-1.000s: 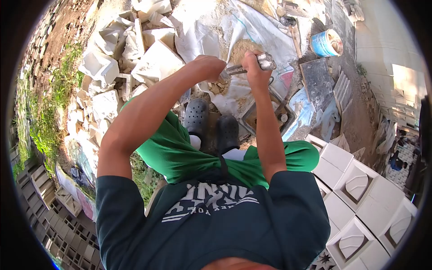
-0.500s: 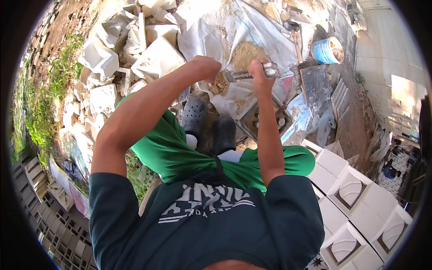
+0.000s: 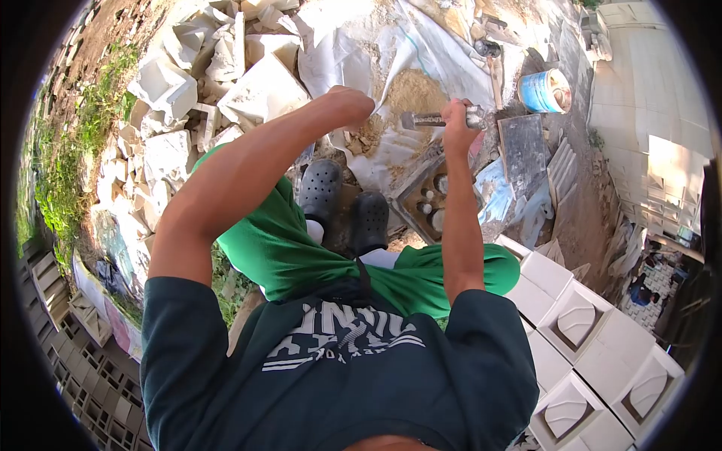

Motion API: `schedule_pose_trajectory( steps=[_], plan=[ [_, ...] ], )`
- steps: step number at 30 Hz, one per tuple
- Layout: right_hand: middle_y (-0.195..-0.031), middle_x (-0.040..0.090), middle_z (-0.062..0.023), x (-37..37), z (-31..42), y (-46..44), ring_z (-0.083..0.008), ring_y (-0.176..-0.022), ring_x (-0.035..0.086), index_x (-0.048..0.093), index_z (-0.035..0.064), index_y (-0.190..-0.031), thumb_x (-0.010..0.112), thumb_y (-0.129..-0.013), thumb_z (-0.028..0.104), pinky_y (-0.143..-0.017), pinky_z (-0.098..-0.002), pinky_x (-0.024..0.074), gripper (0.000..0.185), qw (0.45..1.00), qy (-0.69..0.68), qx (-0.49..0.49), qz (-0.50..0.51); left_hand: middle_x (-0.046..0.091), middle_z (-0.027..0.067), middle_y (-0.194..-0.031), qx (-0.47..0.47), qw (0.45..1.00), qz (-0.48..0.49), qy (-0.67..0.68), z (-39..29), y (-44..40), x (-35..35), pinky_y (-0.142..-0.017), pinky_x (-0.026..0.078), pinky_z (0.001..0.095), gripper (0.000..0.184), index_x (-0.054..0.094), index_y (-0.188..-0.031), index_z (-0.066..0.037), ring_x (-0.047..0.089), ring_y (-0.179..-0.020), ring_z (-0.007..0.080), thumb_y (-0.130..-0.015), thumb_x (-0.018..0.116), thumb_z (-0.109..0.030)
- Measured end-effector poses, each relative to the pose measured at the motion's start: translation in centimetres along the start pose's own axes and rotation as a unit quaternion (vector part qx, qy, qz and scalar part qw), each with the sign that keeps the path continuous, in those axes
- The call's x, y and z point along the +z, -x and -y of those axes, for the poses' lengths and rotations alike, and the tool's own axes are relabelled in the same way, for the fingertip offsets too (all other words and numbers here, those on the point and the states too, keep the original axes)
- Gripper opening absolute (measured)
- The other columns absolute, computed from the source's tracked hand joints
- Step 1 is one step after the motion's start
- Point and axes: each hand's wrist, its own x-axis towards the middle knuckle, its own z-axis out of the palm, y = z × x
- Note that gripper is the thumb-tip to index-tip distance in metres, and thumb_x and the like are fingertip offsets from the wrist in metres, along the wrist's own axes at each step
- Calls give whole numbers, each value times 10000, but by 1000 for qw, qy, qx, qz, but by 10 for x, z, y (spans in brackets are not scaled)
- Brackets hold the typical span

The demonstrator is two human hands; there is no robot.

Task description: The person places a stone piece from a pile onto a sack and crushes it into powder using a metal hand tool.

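Looking down, we find the long grey metal-looking tool with a ridged shaft (image 3: 429, 119) in our right hand (image 3: 456, 124), and our fingers are folded closely around it, near its right end. Its long axis runs almost sideways before us, with the dark blunt end pointing left, toward our left hand (image 3: 352, 107). Between this end and the left hand we see a gap, so only the right hand holds the tool. The left hand is bent away from the camera; we cannot tell if its fingers are narrow or wide, or hold something. From the right-hand fingers, the heap of fine tan sand (image 3: 415, 90) lies forward and to the left, on a wrinkled white sheet (image 3: 331, 62). The square brown mould with round openings (image 3: 411, 198) lies nearer to us, below the tool.
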Motion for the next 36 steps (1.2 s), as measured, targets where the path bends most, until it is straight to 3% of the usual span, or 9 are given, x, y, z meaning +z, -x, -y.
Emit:
schedule_pose_trajectory(
  steps=[7,10,12,16,19,27,32,34,36],
  plan=[
    [-589,545,1,10,-17,9,-75,-503,479,574,28,-713,613,-817,90,-477,-238,373,127,999,-19,-1,-34,649,133,-949,3,1000,7,5,-4,-5,2,-737,498,432,225,604,-996,-51,622,-950,308,-772,588,-70],
    [-525,442,5,29,-13,16,-82,-465,395,432,80,-614,546,-829,53,-456,-261,312,245,993,21,36,-107,649,131,-945,1,1000,9,-4,-5,-7,0,-747,496,432,229,601,-1002,-55,622,-950,309,-774,589,-73],
    [-654,566,0,26,-23,18,-74,-518,494,579,43,-752,622,-820,95,-494,-236,397,96,997,13,49,-54,650,133,-940,-2,1000,8,-2,-6,-4,-3,-751,495,432,231,597,-1009,-55,621,-949,308,-780,590,-81],
    [-652,561,2,19,-25,29,-70,-545,505,551,32,-832,634,-833,120,-480,-239,395,120,998,-40,46,-22,649,131,-943,-4,1000,12,5,-7,2,-9,-753,493,436,231,594,-1016,-57,620,-951,307,-789,593,-96],
    [-534,444,5,38,-30,39,-85,-469,408,447,72,-624,564,-824,64,-448,-258,320,232,994,-26,77,-77,647,124,-958,-5,1000,9,5,-5,1,-6,-762,491,431,226,593,-1013,-61,616,-961,304,-795,606,-116],
    [-548,465,12,53,43,25,-79,-497,445,482,60,-659,583,-814,68,-463,-251,348,186,999,-25,48,4,641,122,-1047,-16,1000,-3,6,0,-2,-3,-822,472,435,339,568,-1141,-85,595,-1036,291,-812,606,-153],
    [-562,480,25,49,-18,34,-59,-487,429,534,64,-666,603,-815,80,-453,-236,331,165,995,-12,84,-61,642,132,-1048,-11,1000,-4,-3,-6,3,-6,-827,471,433,367,558,-1173,-86,603,-1024,298,-811,591,-139],
    [-610,518,53,49,-15,22,-24,-544,462,565,60,-682,630,-824,91,-471,-216,357,159,993,4,105,59,643,138,-1042,-13,1000,-10,-3,-9,5,-13,-828,471,432,375,554,-1179,-86,606,-1016,300,-809,588,-136],
    [-616,523,52,49,-4,23,-24,-549,468,571,57,-693,638,-822,99,-474,-213,362,151,995,23,81,57,644,147,-1029,-14,1000,6,-15,-12,6,-12,-828,472,430,383,546,-1184,-86,612,-1000,307,-806,588,-133]
  ],
)
